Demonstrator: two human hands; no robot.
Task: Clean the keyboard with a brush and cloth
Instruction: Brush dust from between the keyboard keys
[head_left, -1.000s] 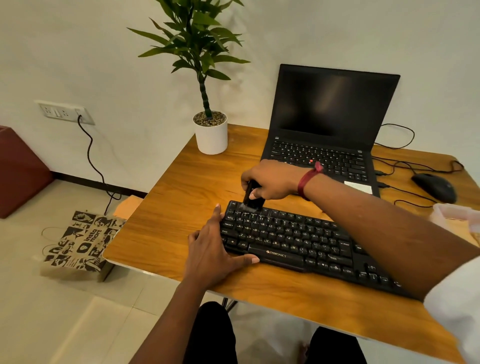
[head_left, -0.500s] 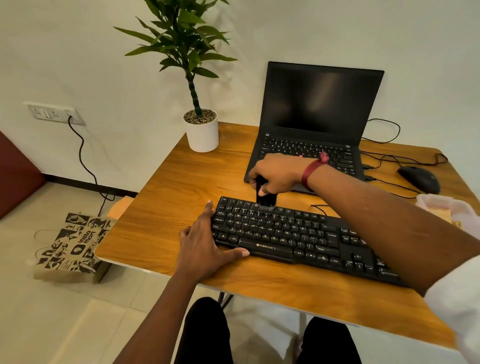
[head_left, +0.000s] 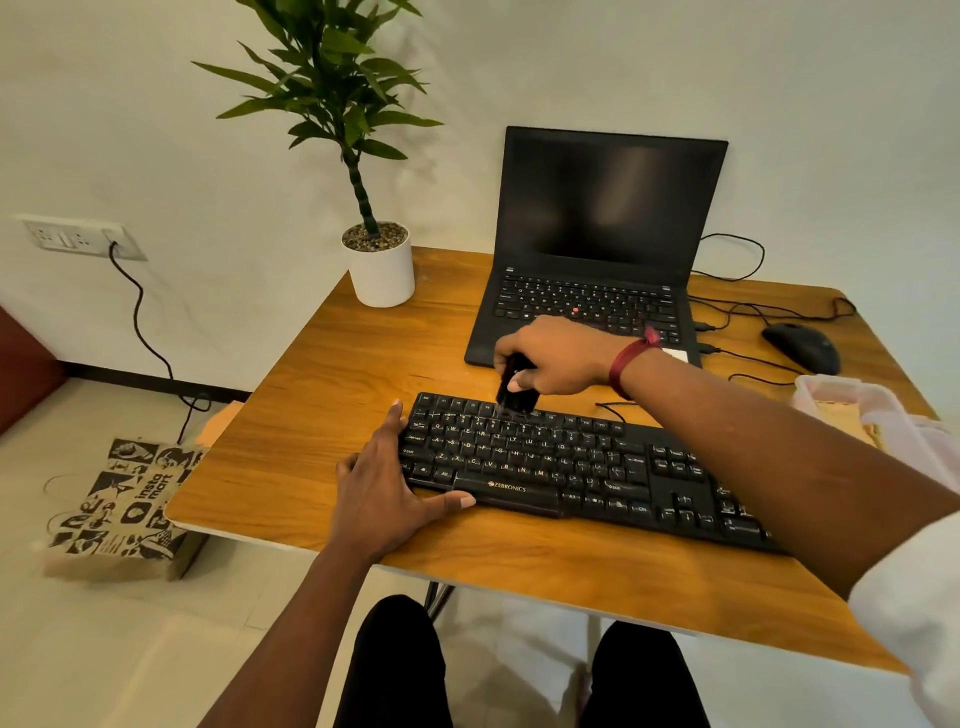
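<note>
Change: brush (head_left: 517, 397) has moved right along the Zebronics keyboard's (head_left: 597, 462) far row.
Right hand (head_left: 558, 358): knuckles up, fingers gripping the brush.
Left hand (head_left: 387, 493): fingers straight, spread, bracing the keyboard's left end on the desk (head_left: 363, 374).

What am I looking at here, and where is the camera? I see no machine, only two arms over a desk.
There is no machine: a person works with bare hands. One wide-angle camera worn on the head looks forward and down, so both arms enter from the bottom of the picture. On the wooden table lie a black keyboard, behind it an open laptop with a dark screen, a potted plant, a mouse and a pale container at the right edge. The right hand grips a small black brush, whose bristles meet the keyboard's top rows. The left hand lies flat, fingers straight, against the keyboard's left end, thumb along its front edge. I cannot pick out a cloth.
</note>
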